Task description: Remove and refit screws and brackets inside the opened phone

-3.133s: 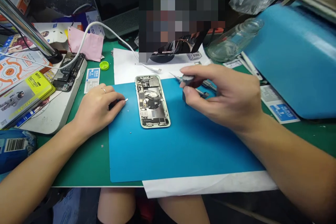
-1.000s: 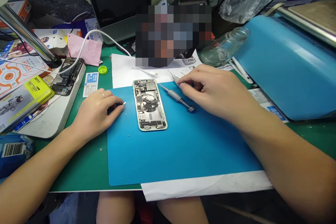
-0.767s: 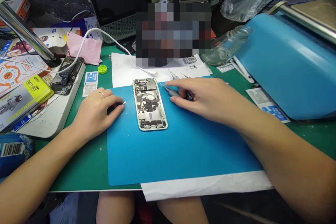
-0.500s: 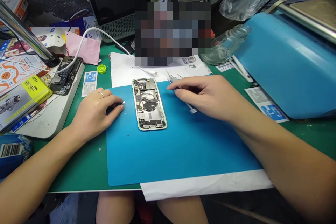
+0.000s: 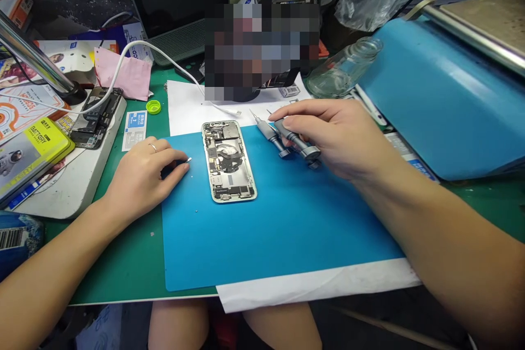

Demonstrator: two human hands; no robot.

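Note:
An opened smartphone, its inner parts exposed, lies face up on the blue mat. Left of it, my left hand rests at the mat's edge, thumb and forefinger pinching a tiny silvery piece too small to name. My right hand is right of the phone, fingers closed round a grey precision screwdriver whose cap end points toward me. Just left of that tool, a second grey screwdriver lies on the mat, its tip over the white paper. Small specks, one like a screw, dot the mat.
Behind the phone, a white cable crosses to the white paper. A glass jar lies tilted at back right beside a blue rolled sheet. On the left stand a battery box, another opened phone and a lime cap.
My right hand has taken hold of one grey screwdriver and tilted it up off the mat. The left hand keeps its pinch. The whole view has shifted slightly.

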